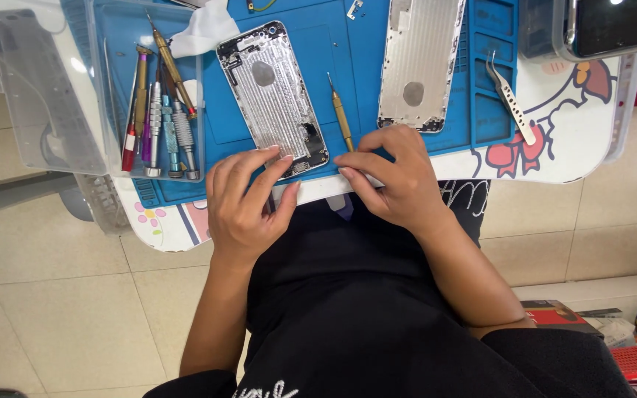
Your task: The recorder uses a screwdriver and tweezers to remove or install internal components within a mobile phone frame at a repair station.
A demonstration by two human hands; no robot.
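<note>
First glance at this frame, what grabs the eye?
Two opened phone housings on the blue mat: the left housing tilted at centre, the right housing upright beside it, a gold screwdriver between them. The left hand and right hand rest at the mat's near edge. A clear tray of screwdrivers sits left, tweezers right.

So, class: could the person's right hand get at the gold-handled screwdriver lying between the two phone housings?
Probably yes: the right hand rests just below the gold-handled screwdriver, which lies bare on the blue mat with nothing between them.
</note>
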